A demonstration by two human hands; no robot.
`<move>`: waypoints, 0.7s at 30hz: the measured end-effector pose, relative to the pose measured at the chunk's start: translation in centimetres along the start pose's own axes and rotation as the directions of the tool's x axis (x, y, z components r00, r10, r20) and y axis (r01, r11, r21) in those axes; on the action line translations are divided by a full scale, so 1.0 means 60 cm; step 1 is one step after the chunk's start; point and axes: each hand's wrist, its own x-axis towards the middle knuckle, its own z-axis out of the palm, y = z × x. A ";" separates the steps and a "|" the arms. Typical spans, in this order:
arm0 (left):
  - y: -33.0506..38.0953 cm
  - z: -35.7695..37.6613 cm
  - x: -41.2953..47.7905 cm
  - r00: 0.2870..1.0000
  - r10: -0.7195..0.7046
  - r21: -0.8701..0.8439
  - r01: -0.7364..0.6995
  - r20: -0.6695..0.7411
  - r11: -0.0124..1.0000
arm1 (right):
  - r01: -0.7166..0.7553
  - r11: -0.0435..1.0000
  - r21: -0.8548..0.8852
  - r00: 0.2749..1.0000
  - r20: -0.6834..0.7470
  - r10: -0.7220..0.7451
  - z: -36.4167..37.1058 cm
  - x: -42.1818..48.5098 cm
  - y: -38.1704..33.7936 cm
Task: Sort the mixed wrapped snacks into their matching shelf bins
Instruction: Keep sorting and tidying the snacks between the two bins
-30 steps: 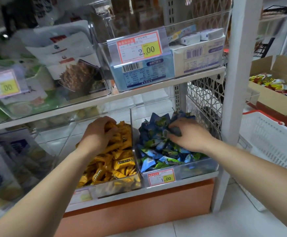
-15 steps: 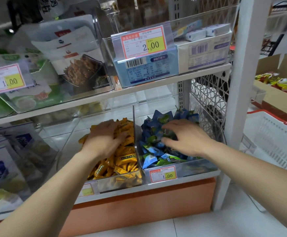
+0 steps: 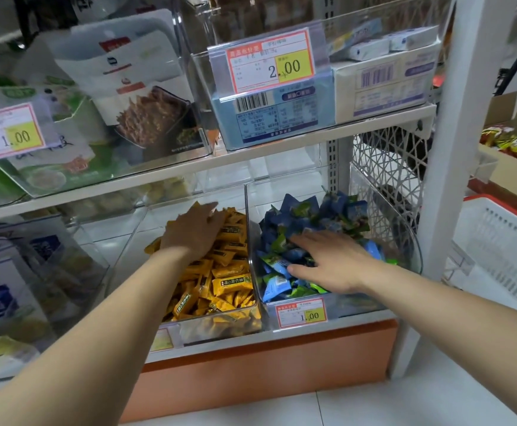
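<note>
Snacks sit sorted by colour in the head view: yellow packets [image 3: 220,281] heaped in the left clear bin [image 3: 220,327], and blue-and-green packets [image 3: 306,216] in the right clear bin [image 3: 405,241] just beside it on the lowest shelf [image 3: 220,345]. Your left hand [image 3: 194,233] lies flat on the yellow heap and your right hand [image 3: 328,259] rests on the blue one, the fingers of both stretched out and gripping nothing. Those glossy, crinkled, pillow-shaped wrappers look slippery, so a hard sweep could well spill packets over the low front lip, or across the shared wall into the wrong bin.
</note>
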 end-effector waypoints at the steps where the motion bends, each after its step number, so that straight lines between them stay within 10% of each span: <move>1: -0.005 0.003 -0.012 0.999 0.021 0.024 -0.022 0.050 0.999 | -0.004 1.000 -0.002 1.000 0.001 0.004 -0.002 -0.002 -0.001; 7: 0.028 -0.030 -0.040 0.996 -0.050 0.197 0.064 -0.075 0.978 | -0.104 0.992 -0.075 0.986 -0.141 0.093 -0.026 -0.013 0.004; 11: 0.137 -0.047 -0.070 0.968 0.173 -0.079 -0.189 -0.181 0.979 | -0.323 0.938 0.125 0.933 -0.124 0.338 -0.043 -0.018 0.052; 21: 0.317 0.090 0.049 0.971 0.168 -0.279 -0.116 0.168 0.953 | -0.399 0.633 0.664 0.851 0.011 0.524 -0.022 0.042 0.102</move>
